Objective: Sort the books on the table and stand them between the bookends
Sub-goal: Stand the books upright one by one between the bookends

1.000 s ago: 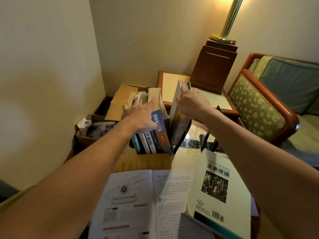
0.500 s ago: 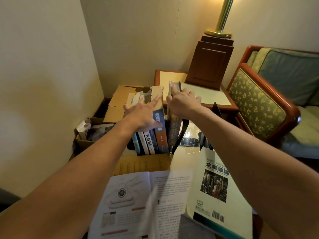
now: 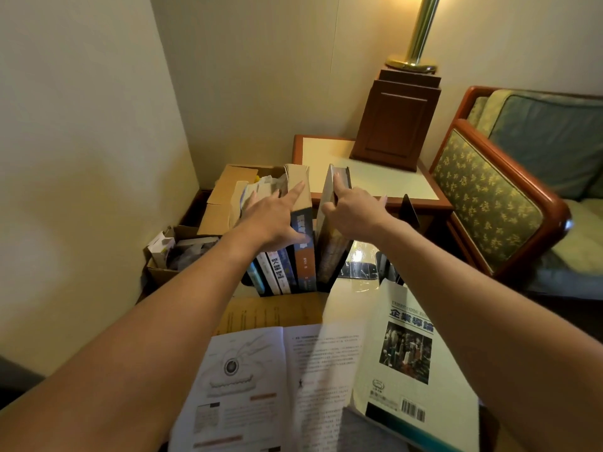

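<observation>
The left hand (image 3: 275, 220) presses flat, fingers spread, on the row of books (image 3: 280, 272), while just to its right the right hand (image 3: 354, 210) grips the top of a tall book (image 3: 331, 252) standing upright just beside that row, with a black bookend (image 3: 409, 212) near its far side.

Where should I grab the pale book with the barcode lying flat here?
The pale book lies flat, so pinch its left long edge, coming from the left: that edge rides up on the open book, likely leaving room for fingers underneath.
</observation>
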The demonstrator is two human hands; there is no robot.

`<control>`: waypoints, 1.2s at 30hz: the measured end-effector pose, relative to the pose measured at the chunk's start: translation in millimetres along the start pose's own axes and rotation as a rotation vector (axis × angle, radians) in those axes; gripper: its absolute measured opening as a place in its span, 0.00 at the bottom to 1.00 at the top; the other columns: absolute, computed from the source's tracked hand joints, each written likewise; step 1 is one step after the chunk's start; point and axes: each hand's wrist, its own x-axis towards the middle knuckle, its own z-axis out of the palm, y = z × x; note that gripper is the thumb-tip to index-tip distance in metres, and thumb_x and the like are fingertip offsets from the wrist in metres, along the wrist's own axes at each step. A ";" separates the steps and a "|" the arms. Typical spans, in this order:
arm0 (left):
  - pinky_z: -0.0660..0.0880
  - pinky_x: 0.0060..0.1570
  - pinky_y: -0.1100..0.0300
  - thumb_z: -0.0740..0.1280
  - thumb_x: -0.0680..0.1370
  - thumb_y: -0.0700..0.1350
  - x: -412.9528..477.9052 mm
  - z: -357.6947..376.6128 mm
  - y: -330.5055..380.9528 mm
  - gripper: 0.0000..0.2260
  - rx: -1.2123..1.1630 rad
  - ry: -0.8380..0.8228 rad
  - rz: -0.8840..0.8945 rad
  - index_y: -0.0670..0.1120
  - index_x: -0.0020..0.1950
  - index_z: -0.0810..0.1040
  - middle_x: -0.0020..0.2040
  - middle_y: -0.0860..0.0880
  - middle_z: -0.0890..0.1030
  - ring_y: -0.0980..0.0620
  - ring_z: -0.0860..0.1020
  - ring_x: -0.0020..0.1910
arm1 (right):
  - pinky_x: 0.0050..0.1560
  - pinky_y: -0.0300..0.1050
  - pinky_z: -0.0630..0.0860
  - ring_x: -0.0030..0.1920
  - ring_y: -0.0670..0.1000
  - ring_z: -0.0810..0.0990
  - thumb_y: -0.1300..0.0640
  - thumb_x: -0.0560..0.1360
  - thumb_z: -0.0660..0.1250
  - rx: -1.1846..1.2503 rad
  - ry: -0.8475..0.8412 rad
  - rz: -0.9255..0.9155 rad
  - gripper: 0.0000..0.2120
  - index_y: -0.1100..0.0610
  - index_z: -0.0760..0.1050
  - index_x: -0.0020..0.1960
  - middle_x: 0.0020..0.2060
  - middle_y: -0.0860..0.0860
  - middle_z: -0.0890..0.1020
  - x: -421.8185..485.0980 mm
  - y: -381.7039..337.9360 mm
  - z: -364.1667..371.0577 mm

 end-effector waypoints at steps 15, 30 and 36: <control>0.48 0.77 0.37 0.77 0.70 0.58 10.4 6.2 3.7 0.49 0.012 0.065 0.039 0.61 0.81 0.46 0.81 0.40 0.55 0.43 0.58 0.79 | 0.38 0.44 0.70 0.42 0.52 0.76 0.47 0.81 0.56 0.030 0.136 -0.030 0.13 0.56 0.71 0.57 0.51 0.57 0.76 -15.5 -17.4 -12.6; 0.46 0.78 0.39 0.76 0.70 0.60 4.6 11.2 -2.0 0.49 0.009 0.111 0.029 0.64 0.80 0.46 0.81 0.42 0.56 0.44 0.58 0.79 | 0.65 0.61 0.71 0.67 0.63 0.70 0.44 0.81 0.50 0.174 0.069 -0.007 0.28 0.54 0.58 0.79 0.70 0.62 0.70 -8.5 2.4 10.9; 0.47 0.78 0.39 0.76 0.72 0.56 1.5 12.0 0.1 0.47 -0.015 0.131 0.043 0.64 0.80 0.48 0.80 0.43 0.60 0.46 0.57 0.80 | 0.72 0.59 0.63 0.73 0.62 0.64 0.45 0.85 0.49 0.207 -0.013 -0.020 0.27 0.56 0.56 0.80 0.74 0.62 0.66 8.8 -4.0 9.9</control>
